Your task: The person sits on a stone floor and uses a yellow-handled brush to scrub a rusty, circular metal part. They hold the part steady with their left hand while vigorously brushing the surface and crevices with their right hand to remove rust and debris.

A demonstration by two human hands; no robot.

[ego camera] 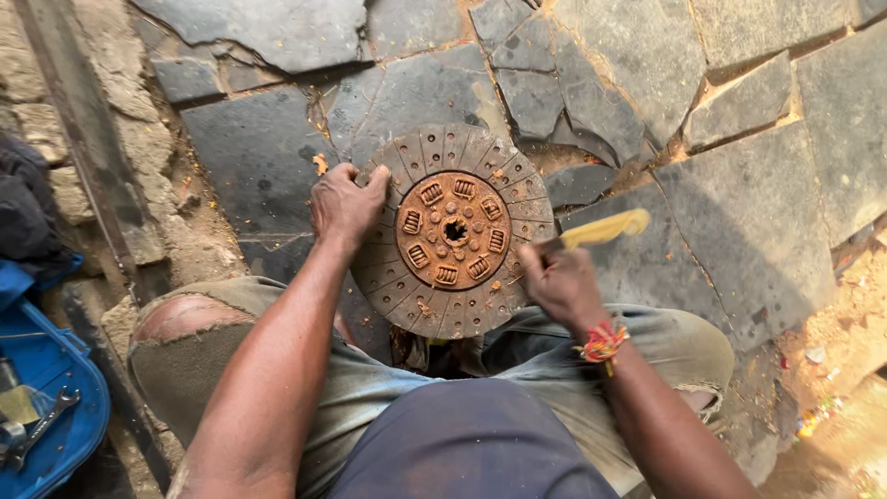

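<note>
A round rusty clutch disc with a slotted grey rim and a hub ringed by springs stands tilted on the stone paving, leaning toward my knees. My left hand grips its upper left edge. My right hand is closed on a tool with a yellow handle that sticks up and to the right, beside the disc's right rim. The tool's working end is hidden behind my fingers. A red and yellow thread band sits on my right wrist.
The ground is cracked dark stone slabs with sandy joints. A blue tray holding a spanner and other tools lies at the lower left, beside a dark cloth. Small litter lies at the lower right.
</note>
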